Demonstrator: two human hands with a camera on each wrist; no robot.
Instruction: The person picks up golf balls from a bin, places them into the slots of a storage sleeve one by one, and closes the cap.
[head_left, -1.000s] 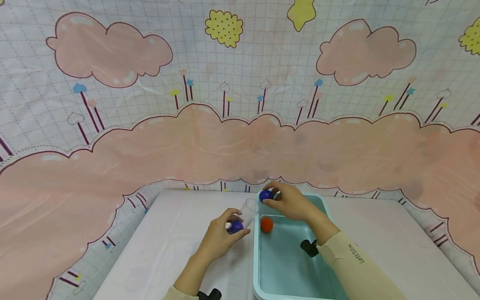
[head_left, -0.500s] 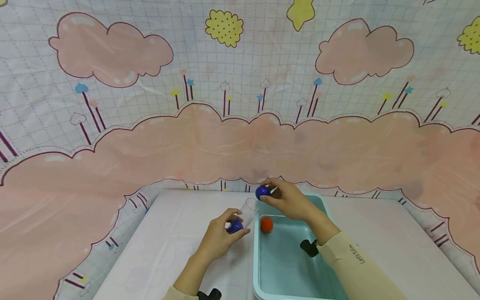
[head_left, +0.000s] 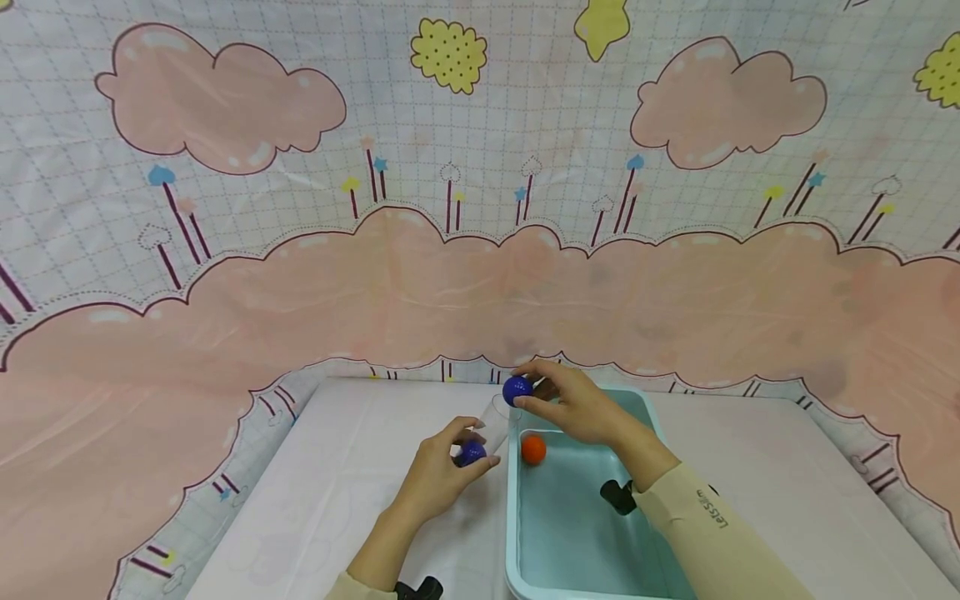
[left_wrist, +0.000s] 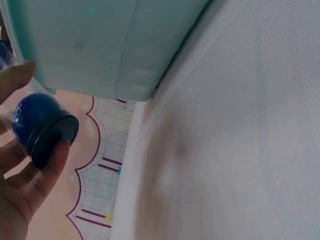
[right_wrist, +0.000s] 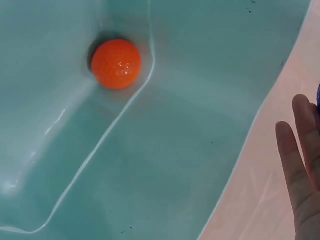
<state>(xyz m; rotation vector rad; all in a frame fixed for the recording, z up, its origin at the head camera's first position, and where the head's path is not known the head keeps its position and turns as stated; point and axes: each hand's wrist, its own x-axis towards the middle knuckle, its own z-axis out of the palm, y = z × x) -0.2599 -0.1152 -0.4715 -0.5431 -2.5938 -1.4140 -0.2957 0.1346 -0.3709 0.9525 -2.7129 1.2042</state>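
My left hand [head_left: 438, 471] grips a clear tube [head_left: 495, 425], tilted with its mouth up and to the right. A blue, dimpled golf ball [left_wrist: 35, 116] sits in the tube's lower end, against a dark round cap [left_wrist: 54, 139] that a fingertip touches from below. Between thumb and fingers of my right hand [head_left: 577, 406] is a second blue ball [head_left: 517, 390], which overlaps the tube's mouth in the head view. Only its edge shows in the right wrist view. An orange golf ball [right_wrist: 117, 64] lies in the pale teal tray, below my right hand.
The teal tray [head_left: 513, 525] stands right of the tube, with a raised line [right_wrist: 95, 152] across its floor near the far end. A white cloth covers the table [head_left: 322, 467]. Behind it hangs a patterned curtain [head_left: 480, 300].
My right hand has carried its blue ball left, from over the tray's far corner to the tube's mouth. The left hand and tube stay in place.
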